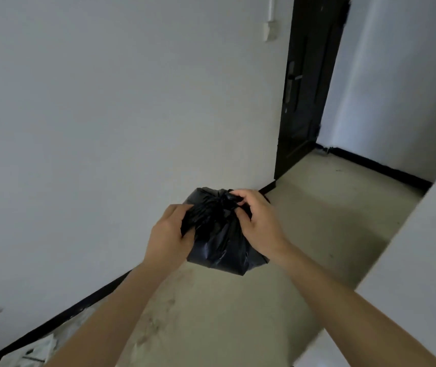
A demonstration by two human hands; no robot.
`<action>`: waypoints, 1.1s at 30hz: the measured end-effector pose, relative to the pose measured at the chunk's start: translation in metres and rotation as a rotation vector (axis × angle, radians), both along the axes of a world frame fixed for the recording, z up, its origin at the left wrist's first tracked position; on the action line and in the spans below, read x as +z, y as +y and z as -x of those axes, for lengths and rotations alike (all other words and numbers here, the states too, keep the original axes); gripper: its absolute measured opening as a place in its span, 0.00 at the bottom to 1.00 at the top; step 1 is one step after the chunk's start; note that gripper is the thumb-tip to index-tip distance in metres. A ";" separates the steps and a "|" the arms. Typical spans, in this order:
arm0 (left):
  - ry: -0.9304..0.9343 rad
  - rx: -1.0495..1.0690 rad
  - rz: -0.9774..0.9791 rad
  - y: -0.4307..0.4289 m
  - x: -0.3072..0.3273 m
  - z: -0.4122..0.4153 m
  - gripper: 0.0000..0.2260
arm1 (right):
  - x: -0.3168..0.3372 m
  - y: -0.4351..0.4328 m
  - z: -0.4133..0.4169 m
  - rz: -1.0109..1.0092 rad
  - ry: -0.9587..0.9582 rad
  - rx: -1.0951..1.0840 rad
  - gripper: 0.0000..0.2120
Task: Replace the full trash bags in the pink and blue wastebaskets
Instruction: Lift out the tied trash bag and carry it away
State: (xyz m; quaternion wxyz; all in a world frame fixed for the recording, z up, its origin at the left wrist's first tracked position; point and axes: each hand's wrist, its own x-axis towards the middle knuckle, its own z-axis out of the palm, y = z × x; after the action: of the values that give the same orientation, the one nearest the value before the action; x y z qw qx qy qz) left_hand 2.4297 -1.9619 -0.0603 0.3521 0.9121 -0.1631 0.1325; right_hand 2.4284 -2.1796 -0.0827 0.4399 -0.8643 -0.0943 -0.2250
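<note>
A full black trash bag (219, 242) hangs in the air in front of me, above the floor, its top gathered into a bunch. My left hand (169, 234) grips the bag's left side just below the gathered neck. My right hand (256, 221) pinches the bunched top of the bag with its fingers curled round the plastic. Neither the pink nor the blue wastebasket is in view.
A white wall (105, 128) with a black baseboard runs along the left. A dark door (306, 88) stands at the far end of the beige floor (317, 221). White crumpled material (31, 353) lies at the bottom left. A white surface's edge (423, 260) rises at the right.
</note>
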 end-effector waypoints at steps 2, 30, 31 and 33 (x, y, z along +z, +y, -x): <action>-0.019 0.020 -0.059 -0.007 0.008 -0.052 0.16 | 0.003 -0.003 -0.057 -0.003 -0.005 0.006 0.17; 0.310 -0.295 -0.147 -0.253 -0.105 -0.653 0.16 | -0.121 -0.239 -0.571 -0.022 0.259 -0.284 0.10; 0.376 -0.231 -0.149 -0.266 -0.118 -0.669 0.16 | -0.136 -0.249 -0.586 -0.025 0.294 -0.269 0.09; 0.476 -0.128 -0.163 -0.289 -0.143 -0.695 0.17 | -0.163 -0.264 -0.611 -0.018 0.360 -0.251 0.08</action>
State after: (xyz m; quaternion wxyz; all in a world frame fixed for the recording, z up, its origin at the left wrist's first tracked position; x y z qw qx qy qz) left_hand 3.1249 -2.2508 -0.2037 0.3135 0.9308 -0.1431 -0.1220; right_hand 3.0393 -2.4439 -0.2461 0.4259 -0.8915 0.0959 -0.1208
